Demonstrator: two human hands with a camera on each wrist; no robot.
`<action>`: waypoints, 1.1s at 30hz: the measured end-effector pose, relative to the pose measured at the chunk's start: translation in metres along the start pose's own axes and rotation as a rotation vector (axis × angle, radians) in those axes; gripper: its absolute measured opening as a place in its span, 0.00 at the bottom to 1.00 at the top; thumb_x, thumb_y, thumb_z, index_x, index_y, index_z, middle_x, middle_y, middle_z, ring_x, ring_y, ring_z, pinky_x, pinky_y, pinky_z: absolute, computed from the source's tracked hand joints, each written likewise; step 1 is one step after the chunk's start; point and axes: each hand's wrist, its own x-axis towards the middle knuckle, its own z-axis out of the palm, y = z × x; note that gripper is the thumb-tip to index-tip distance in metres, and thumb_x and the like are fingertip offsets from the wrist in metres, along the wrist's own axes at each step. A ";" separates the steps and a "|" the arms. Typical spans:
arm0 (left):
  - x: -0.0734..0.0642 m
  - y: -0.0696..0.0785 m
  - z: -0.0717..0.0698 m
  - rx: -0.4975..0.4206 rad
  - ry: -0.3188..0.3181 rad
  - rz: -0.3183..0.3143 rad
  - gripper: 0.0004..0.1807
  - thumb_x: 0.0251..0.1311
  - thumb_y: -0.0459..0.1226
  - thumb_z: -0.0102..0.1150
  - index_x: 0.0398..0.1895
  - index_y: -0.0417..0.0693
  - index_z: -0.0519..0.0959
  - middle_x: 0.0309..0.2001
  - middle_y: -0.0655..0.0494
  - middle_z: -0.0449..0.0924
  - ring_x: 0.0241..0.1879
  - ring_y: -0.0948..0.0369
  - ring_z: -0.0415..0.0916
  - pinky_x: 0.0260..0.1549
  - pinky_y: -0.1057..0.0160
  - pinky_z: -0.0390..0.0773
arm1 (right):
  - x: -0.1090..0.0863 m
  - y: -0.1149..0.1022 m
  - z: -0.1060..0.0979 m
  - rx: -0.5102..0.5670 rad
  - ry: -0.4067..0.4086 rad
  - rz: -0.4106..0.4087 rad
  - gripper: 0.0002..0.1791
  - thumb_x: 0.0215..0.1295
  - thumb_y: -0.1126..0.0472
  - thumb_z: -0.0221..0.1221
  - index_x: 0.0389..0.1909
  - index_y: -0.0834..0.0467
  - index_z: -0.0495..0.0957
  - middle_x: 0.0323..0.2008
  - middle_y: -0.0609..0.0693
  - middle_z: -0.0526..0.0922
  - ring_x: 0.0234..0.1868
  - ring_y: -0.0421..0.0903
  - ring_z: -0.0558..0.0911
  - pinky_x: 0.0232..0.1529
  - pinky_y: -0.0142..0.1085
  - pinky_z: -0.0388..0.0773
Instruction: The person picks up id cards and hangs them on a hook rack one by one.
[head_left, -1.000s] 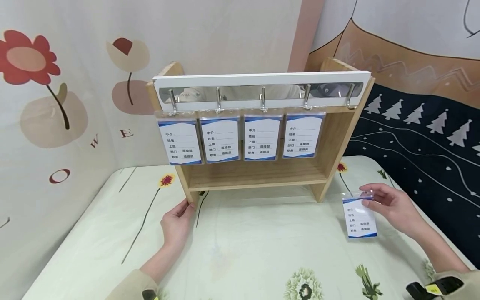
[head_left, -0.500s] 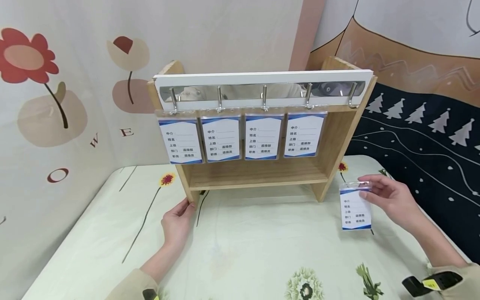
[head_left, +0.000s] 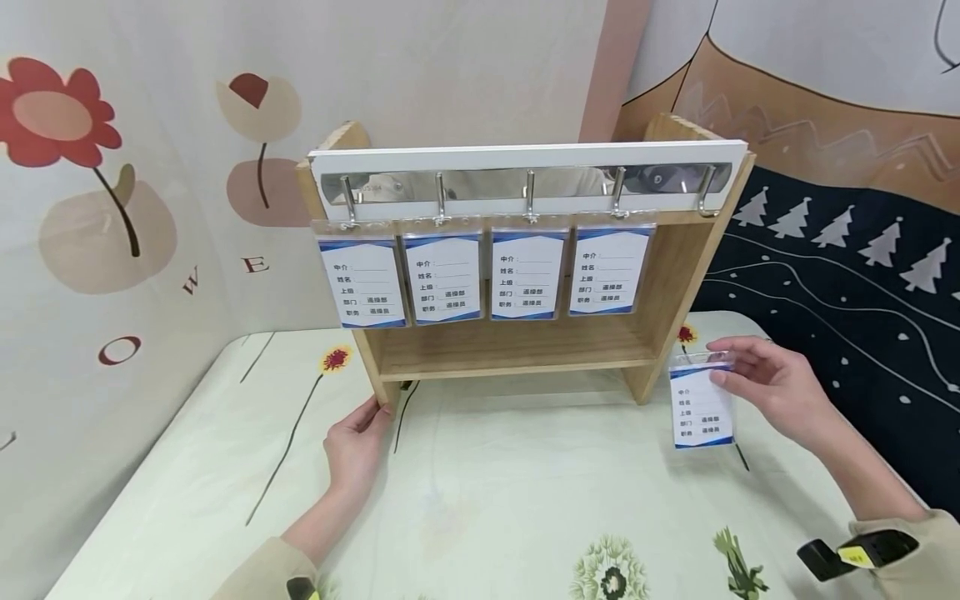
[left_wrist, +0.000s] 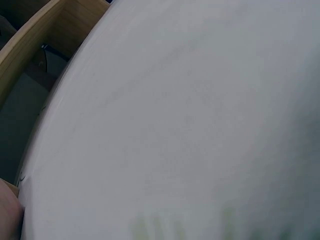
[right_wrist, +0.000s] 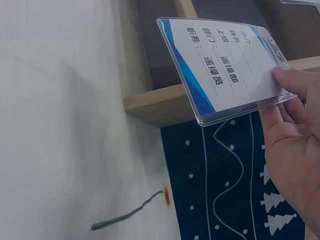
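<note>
My right hand (head_left: 783,396) pinches a name badge in a clear plastic sleeve (head_left: 701,410) by its top edge, thumb in front. In the right wrist view the same badge (right_wrist: 225,65) shows white with blue corners and printed characters. The head view has it hanging right of a small wooden shelf (head_left: 517,360), apart from it. My left hand (head_left: 356,450) holds the foot of the shelf's left side panel between thumb and fingers. Across the shelf's top front runs a white hook rail (head_left: 480,155). Several matching badges (head_left: 442,279) hang side by side below it.
The rightmost metal hook (head_left: 707,192) stands beyond the hanging badges. Under the shelf lies a pale flowered cloth (head_left: 480,483). Behind are a printed curtain (head_left: 465,75) and, at right, a dark cloth with tree prints (head_left: 840,275). Cameras are strapped at both wrists.
My right hand has moved the badge up and slightly left, closer to the shelf. The left hand and the shelf stay where they were.
</note>
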 end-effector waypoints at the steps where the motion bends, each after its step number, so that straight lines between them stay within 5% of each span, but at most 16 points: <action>1: 0.000 0.000 0.000 0.000 0.000 0.000 0.21 0.72 0.36 0.59 0.65 0.38 0.77 0.58 0.41 0.80 0.58 0.48 0.80 0.49 0.70 0.79 | 0.001 -0.001 0.000 -0.001 -0.001 -0.003 0.19 0.67 0.74 0.64 0.57 0.59 0.80 0.43 0.35 0.82 0.37 0.34 0.80 0.40 0.20 0.79; 10: -0.001 0.001 0.000 0.003 0.010 0.004 0.21 0.72 0.36 0.60 0.64 0.39 0.78 0.58 0.41 0.81 0.58 0.48 0.81 0.52 0.64 0.80 | 0.010 -0.016 -0.001 -0.016 -0.010 -0.024 0.17 0.69 0.73 0.62 0.57 0.63 0.78 0.44 0.34 0.82 0.38 0.35 0.81 0.41 0.21 0.79; 20: 0.000 -0.002 0.001 -0.001 0.010 0.008 0.21 0.72 0.37 0.60 0.64 0.39 0.78 0.57 0.42 0.81 0.57 0.49 0.81 0.47 0.75 0.78 | 0.024 -0.034 -0.003 0.004 0.008 -0.104 0.20 0.69 0.76 0.60 0.60 0.62 0.77 0.46 0.37 0.82 0.40 0.36 0.81 0.44 0.20 0.79; 33: -0.001 0.000 0.001 -0.011 0.007 0.008 0.21 0.73 0.37 0.60 0.65 0.39 0.78 0.57 0.42 0.81 0.58 0.49 0.80 0.42 0.83 0.75 | 0.042 -0.057 -0.007 0.034 0.164 -0.159 0.24 0.65 0.81 0.61 0.61 0.65 0.77 0.44 0.34 0.86 0.42 0.33 0.84 0.47 0.19 0.77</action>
